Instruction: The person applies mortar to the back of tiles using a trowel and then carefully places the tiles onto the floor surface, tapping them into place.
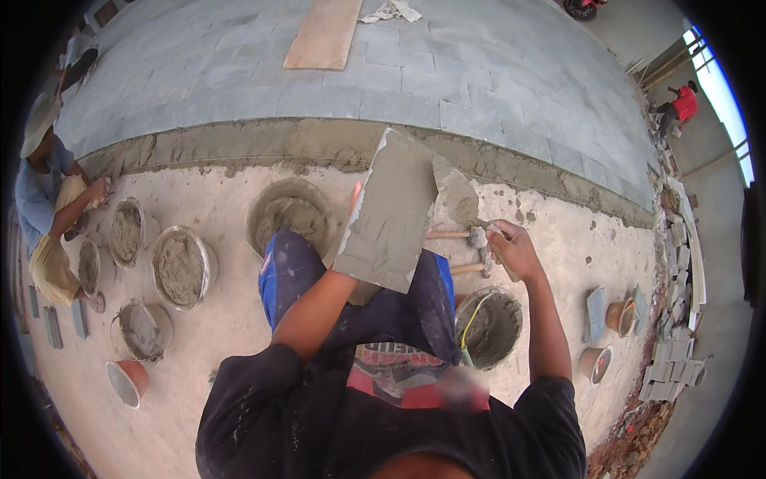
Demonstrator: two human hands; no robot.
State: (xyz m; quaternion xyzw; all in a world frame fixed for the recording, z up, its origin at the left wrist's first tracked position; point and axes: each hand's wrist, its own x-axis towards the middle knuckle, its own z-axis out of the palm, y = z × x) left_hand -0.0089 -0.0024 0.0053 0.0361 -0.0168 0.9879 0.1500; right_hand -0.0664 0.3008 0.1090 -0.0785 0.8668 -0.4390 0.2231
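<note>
My left hand [356, 196] supports a rectangular stone tile [387, 211] from underneath and along its left edge, tilted above my knees. Grey wet mortar coats the tile's upper face. My right hand [515, 251] is closed round the handle of a trowel [456, 194]. Its blade, smeared with mortar, lies against or just beside the tile's right edge; I cannot tell whether they touch. Below the trowel, two hammers with wooden handles [465, 269] lie partly hidden by my leg. Buckets of mortar [291, 214] stand by my left knee and by my right leg [491, 327].
Ahead, a mortar strip [215, 144] borders laid grey tiles [399, 76], with a wooden board [323, 36] on them. Several mortar buckets [183, 267] stand at left near a crouching co-worker [48, 191]. Stacked tiles [670, 367] line the right wall, where another person [682, 104] is.
</note>
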